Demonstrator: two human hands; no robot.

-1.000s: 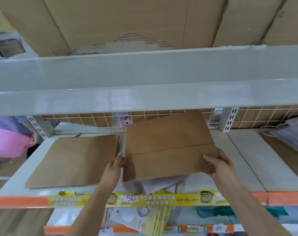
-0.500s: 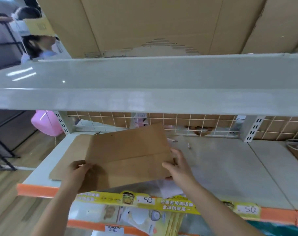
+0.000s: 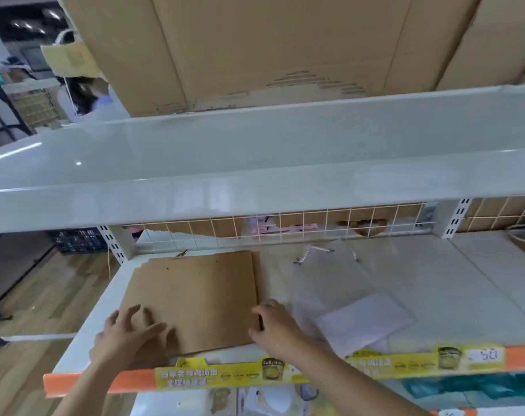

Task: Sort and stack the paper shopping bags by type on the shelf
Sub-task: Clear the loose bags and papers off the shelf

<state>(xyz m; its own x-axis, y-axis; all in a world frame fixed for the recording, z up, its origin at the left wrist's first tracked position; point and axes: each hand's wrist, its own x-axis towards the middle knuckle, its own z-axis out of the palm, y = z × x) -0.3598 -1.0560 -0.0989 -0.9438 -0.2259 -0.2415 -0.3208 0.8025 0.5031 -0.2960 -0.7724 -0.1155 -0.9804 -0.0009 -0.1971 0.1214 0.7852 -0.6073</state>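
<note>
A stack of flat brown paper bags (image 3: 195,295) lies at the left end of the white shelf (image 3: 435,280). My left hand (image 3: 126,331) rests on the stack's near left corner with fingers spread. At the stack's right edge my right hand (image 3: 273,325) has its fingers curled against the bags' side. Right of the stack lie flat white paper bags (image 3: 339,289) with cord handles, and a smaller white sheet (image 3: 366,322) lies on top of them.
A grey upper shelf (image 3: 255,175) carrying cardboard boxes (image 3: 255,49) overhangs the work area. A wire grid (image 3: 285,223) backs the shelf. An orange price rail with a yellow label (image 3: 255,373) runs along the front edge. A person (image 3: 84,94) stands beyond at upper left.
The brown bag I held in the air with both hands has moved left and now lies flat on the brown stack. Both hands have come down beside it, uncovering the white bags.
</note>
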